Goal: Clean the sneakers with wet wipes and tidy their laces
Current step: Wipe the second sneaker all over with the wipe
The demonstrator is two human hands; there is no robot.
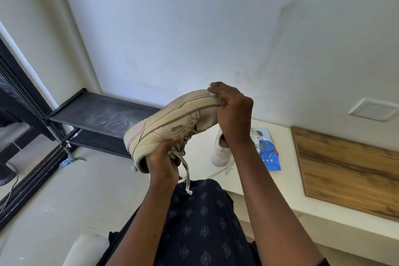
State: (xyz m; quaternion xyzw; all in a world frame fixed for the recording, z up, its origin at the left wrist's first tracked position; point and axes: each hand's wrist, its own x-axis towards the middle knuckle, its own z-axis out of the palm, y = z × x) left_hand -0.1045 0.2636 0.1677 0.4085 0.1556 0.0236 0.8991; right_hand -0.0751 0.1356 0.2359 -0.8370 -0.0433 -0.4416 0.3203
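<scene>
The beige sneaker is held up mid-frame, toe pointing to the upper right. The left hand curls round its heel collar at lower centre, and the right hand closes over the toe, fingers pinching a white wet wipe against the sole's edge. The sneaker looks light, stiff in the sole and soft in the upper, so the heel collar and sole rim seem the firm holds, while the loose laces dangling below give no purchase.
</scene>
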